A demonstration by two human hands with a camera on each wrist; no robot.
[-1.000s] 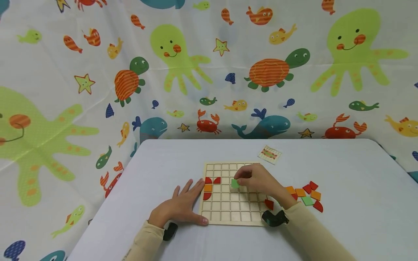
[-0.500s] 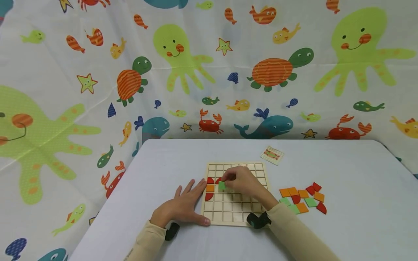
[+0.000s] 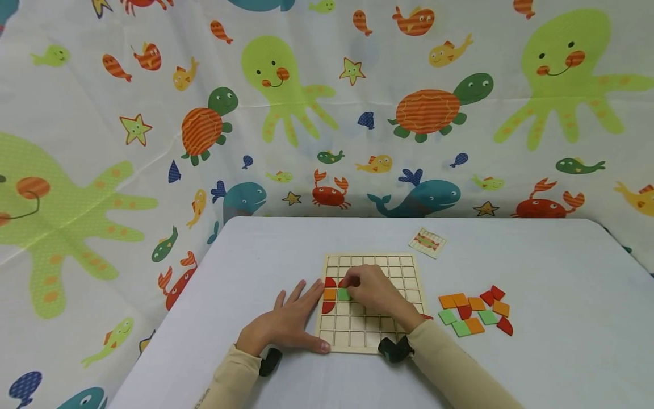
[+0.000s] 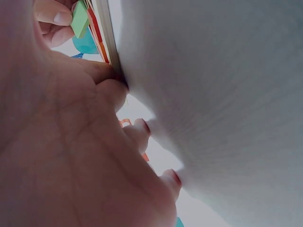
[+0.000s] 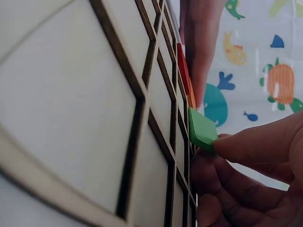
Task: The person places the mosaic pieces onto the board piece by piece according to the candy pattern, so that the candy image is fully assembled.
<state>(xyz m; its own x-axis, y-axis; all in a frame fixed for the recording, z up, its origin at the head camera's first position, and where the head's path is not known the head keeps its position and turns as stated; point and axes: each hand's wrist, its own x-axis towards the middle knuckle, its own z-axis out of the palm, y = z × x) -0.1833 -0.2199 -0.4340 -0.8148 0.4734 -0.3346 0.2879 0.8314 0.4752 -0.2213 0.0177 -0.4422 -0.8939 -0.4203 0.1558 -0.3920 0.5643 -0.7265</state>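
Note:
My right hand (image 3: 375, 288) pinches a green square tile (image 5: 202, 128) between thumb and fingers, close over the wooden grid board (image 3: 368, 339). In the head view the tile overlaps the cell just right of an orange square tile (image 3: 330, 294). A red quarter-round tile (image 3: 327, 307) lies below that orange one, and another red tile (image 3: 330, 282) above it. One more red tile beside it is partly covered by my right fingers. My left hand (image 3: 286, 325) rests with spread fingers at the board's left edge, thumb at the lower left corner.
Several loose orange, red and green tiles (image 3: 474, 329) lie on the white table (image 3: 557, 272) right of the board. A small pattern card (image 3: 427, 242) lies behind the board to the right. A red tile (image 3: 426, 316) sits at the board's right edge, partly behind the right arm.
My right hand has moved left across the board with the green tile, from the middle columns to beside the orange tile, and lower. The left hand stays at the board's edge.

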